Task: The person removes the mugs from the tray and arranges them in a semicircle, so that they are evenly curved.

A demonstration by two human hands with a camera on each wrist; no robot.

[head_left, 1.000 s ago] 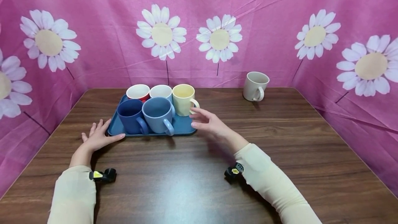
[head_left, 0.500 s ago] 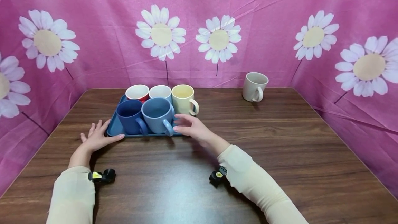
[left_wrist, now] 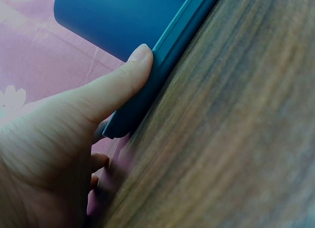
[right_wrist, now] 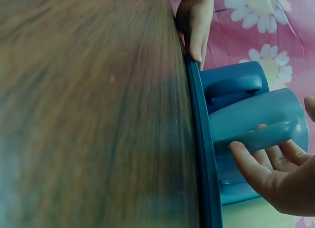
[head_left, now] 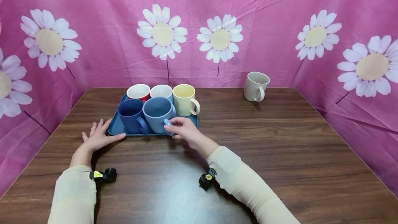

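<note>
A blue tray [head_left: 186, 127] carries several mugs. My right hand [head_left: 189, 132] holds the handle of the light blue mug [head_left: 155, 113] at the tray's front; in the right wrist view, fingers reach round and through that handle [right_wrist: 270, 134]. Left of it stands the dark blue mug [head_left: 129, 117], upright. With fingers spread and straight, my left hand [head_left: 97, 139] rests against the tray's front left corner. Its thumb [left_wrist: 140, 58] lies along the front rim in the left wrist view. Behind stand a red mug [head_left: 138, 92], white inside, a pale blue mug [head_left: 161, 92] and a yellow mug [head_left: 183, 101].
A beige mug [head_left: 255, 87] stands alone near the back right of the wooden table [head_left: 264, 141]. Behind the table hangs a pink cloth [head_left: 118, 54] printed with daisies. Black wrist cameras [head_left: 104, 175] are strapped at both wrists.
My right hand has moved left from beside the yellow mug to the light blue mug and taken hold of its handle. The left hand, tray and mugs have stayed put.
</note>
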